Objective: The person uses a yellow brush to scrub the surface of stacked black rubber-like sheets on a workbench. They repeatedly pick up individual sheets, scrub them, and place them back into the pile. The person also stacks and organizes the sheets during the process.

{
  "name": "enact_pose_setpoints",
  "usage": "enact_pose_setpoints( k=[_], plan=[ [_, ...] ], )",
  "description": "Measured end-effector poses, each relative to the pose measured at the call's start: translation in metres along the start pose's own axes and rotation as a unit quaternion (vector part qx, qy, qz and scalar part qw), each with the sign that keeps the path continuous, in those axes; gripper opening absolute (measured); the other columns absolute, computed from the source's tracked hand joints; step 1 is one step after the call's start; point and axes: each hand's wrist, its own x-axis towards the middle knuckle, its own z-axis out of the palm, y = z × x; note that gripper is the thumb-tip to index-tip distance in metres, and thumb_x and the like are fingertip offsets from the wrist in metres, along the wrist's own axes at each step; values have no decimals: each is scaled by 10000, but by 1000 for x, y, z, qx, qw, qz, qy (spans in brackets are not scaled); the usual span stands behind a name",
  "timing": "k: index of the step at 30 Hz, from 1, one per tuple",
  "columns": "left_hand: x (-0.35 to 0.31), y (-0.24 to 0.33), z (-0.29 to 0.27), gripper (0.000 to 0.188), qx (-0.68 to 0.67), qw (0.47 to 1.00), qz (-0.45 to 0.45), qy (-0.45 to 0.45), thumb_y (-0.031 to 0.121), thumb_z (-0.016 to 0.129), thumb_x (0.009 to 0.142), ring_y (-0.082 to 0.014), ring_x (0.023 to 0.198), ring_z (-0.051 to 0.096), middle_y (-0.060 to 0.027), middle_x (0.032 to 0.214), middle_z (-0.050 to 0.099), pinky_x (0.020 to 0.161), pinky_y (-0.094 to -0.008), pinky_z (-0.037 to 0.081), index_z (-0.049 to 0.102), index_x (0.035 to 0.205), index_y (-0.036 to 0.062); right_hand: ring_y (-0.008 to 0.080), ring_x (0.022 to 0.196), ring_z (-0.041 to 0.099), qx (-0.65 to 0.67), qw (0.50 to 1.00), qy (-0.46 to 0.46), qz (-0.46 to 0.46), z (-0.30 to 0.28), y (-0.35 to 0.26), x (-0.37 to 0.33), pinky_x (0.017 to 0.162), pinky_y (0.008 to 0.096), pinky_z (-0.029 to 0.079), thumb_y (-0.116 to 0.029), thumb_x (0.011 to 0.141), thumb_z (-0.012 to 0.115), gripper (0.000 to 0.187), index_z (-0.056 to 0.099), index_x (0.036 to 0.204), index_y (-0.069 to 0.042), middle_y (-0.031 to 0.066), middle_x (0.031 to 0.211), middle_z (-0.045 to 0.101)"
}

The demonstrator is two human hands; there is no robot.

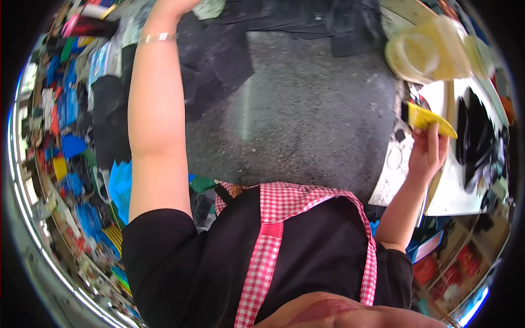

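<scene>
My left arm stretches far forward, and my left hand [178, 4] is cut off by the top edge, so its fingers do not show. Beside it lies a pale, whitish-green piece [209, 9], partly out of view. Under and around that arm are black flat sheets [216, 68] on a dark speckled work surface [306, 115]. At the right, my right hand [429, 153] is closed on a yellow wedge-shaped piece [432, 119] with a dark end, held by its lower edge near the right side of the work surface.
A cloudy yellowish plastic container [445, 49] stands at the back right. More black pieces [477, 139] lie on a white board [451, 199] at the far right. Layered black sheets [290, 16] line the far edge. Colourful clutter [68, 109] fills the left side.
</scene>
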Motion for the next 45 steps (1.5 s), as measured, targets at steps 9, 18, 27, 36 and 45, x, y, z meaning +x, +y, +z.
enact_pose_setpoints(
  k=[9,18,27,36,45],
  plan=[
    [-135,-99,-46,1036,253,954,-65,144,653,848,723,-395,1305,552,-283,1381,576,1102,-445,442,538,1414,-54,172,812,689,91,995,-43,28,24,10,0,712,284,566,-74,1073,527,268,586,1309,39,185,1143,712],
    [-128,-48,-28,1178,338,936,-93,-33,744,866,578,-400,1200,657,-253,1274,667,994,-465,541,532,1403,-28,169,941,661,32,999,34,10,11,-3,-30,711,297,542,-90,1055,574,213,589,1254,-16,125,1173,673],
    [-174,31,-93,693,-125,984,-75,-103,128,890,776,-229,1102,671,-156,1230,687,987,-353,516,548,1346,-70,188,799,667,57,995,61,-51,-22,-30,-49,698,336,511,-106,1044,598,172,621,1174,4,122,1015,698],
    [-201,107,78,466,-595,761,-205,-158,44,782,886,-181,1022,708,-104,1172,720,930,-325,559,595,1306,-37,190,771,676,76,993,74,-51,-26,-28,-52,692,335,516,-121,1043,606,139,649,1140,-30,102,940,703],
    [-164,66,69,547,-537,804,-165,-195,52,822,853,-202,1025,704,-130,1157,710,919,-347,567,554,1319,-49,186,777,668,75,993,79,-37,-45,-24,-61,686,330,502,-120,1044,606,127,639,1129,-31,98,962,699]
  ],
)
